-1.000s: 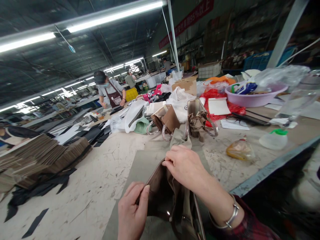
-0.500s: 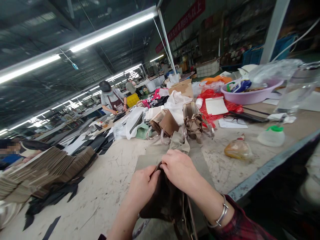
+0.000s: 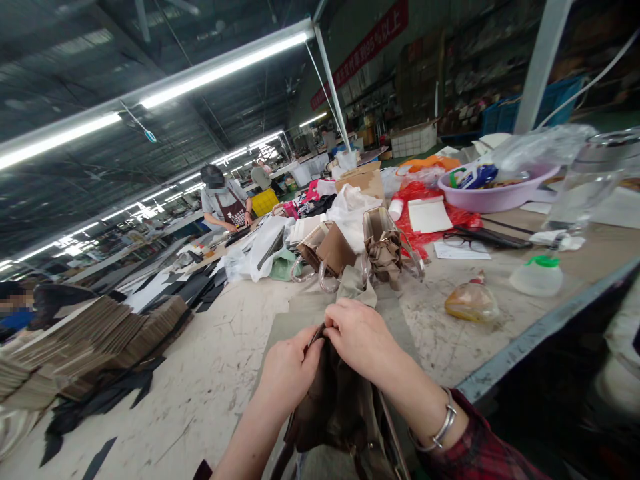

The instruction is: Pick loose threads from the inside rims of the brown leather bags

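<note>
Left hand [image 3: 287, 370] and right hand [image 3: 363, 337] pinch the soft dark-brown handbag [image 3: 335, 410], fingers clenched on its rim, seemingly mid-work, two similar brown bags [image 3: 383, 243] set aside beyond.

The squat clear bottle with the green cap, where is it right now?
The squat clear bottle stands at the right of the head view, near the worktable's metal edge, just right of a crumpled yellowish plastic bag.

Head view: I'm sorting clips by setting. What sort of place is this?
Probably a bag-making factory floor: the left hand and right hand grip a brown bag over a long worktable, similar bags stand beyond, and stacks of cut card lie at the left.
</note>
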Available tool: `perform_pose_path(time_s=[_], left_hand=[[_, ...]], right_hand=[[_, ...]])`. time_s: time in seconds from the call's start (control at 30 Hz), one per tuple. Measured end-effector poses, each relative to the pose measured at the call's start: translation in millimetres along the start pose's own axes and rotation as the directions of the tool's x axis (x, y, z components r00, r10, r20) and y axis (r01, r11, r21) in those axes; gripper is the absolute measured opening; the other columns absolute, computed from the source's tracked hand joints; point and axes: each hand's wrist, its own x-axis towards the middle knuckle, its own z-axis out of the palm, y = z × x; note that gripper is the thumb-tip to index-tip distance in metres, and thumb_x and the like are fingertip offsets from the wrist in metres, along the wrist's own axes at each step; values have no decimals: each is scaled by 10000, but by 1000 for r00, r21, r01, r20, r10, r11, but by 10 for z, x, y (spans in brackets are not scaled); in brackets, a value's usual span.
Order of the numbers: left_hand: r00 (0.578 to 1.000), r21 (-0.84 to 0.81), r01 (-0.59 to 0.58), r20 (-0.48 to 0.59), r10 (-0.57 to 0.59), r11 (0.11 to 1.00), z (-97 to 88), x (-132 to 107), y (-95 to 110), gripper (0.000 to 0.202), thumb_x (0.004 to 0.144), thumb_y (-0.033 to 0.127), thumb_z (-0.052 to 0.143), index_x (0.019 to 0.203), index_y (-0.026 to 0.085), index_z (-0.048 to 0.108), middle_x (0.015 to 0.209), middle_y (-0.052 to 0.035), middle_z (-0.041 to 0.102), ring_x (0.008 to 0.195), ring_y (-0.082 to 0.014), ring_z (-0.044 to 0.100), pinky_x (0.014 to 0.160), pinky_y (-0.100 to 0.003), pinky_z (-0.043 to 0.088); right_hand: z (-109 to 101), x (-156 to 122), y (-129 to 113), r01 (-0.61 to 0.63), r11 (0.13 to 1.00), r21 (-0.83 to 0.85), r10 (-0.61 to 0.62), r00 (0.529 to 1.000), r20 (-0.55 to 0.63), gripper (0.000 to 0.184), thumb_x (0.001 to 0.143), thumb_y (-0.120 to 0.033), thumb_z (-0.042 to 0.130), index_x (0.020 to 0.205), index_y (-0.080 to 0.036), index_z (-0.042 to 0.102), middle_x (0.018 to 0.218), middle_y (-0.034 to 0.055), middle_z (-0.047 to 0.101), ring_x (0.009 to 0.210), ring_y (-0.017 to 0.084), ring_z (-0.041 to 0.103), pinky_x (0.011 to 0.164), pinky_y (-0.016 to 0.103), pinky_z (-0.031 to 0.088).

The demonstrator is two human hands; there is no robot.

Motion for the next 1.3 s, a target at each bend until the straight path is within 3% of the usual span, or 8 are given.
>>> perform_pose_path(time_s=[0.13,0.23,0.33,0.57,0.73,0.87,1.17,1.3], left_hand=[[1000,-25,-9,-25,9,1000,23,10,-13,310,931,253,426,1123,284,667,902,-11,742,844,-188,680,734,-278,474],[996,-22,-58,-72,56,998,32,38,5,267,904,190,449,966,235,704,893,-19,722,840,-171,660,733,-265,469],[990,22,-94,-106,96,995,48,76,30,231,881,144,466,847,190,690,854,-32,700,795,-166,642,699,-261,464],[991,50,-88,-96,92,995,103,117,9,321,920,173,448,1170,209,646,1105,-51,719,983,-194,671,864,-305,493],[997,204,-35,-60,48,978,76,130,44,319,916,149,447,1134,216,670,1037,-59,741,932,-215,694,828,-320,503],[998,256,-24,-54,40,966,87,159,53,287,954,243,442,1128,209,668,1027,-68,744,928,-228,696,825,-327,497],[998,328,-31,-44,48,944,95,175,86,248,955,226,435,1018,208,674,926,-68,751,832,-228,708,735,-310,496],[995,308,-13,-86,41,951,129,162,51,302,949,223,454,1207,192,607,1010,-92,741,884,-239,706,765,-328,512]], right_hand=[[-30,5,9,-45,994,95,46,999,-8,178,777,-102,577,916,-204,532,833,-9,611,764,147,560,660,257,363],[-44,6,29,-65,991,113,66,998,-8,280,761,-114,589,1019,-200,522,884,0,621,786,154,575,675,258,377],[-60,-5,49,-37,998,56,37,999,-3,229,792,-154,587,1013,-206,562,954,19,623,857,175,590,717,271,399],[-104,-14,32,-11,999,-36,12,1000,23,90,887,-251,558,914,-203,629,934,31,632,874,181,605,732,271,421],[-229,-45,79,46,999,3,-46,993,110,215,877,-410,603,913,-204,649,895,32,648,843,182,606,726,275,411],[-374,-131,152,67,998,21,-70,979,189,342,801,-509,667,965,-210,634,909,36,669,842,207,613,694,289,395],[-418,-174,155,64,997,46,-75,945,320,358,774,-482,691,1035,-243,639,958,40,709,881,234,643,692,295,392],[-426,-181,162,53,998,39,-62,950,307,397,761,-473,702,1080,-247,628,984,42,710,899,247,647,689,300,397]])
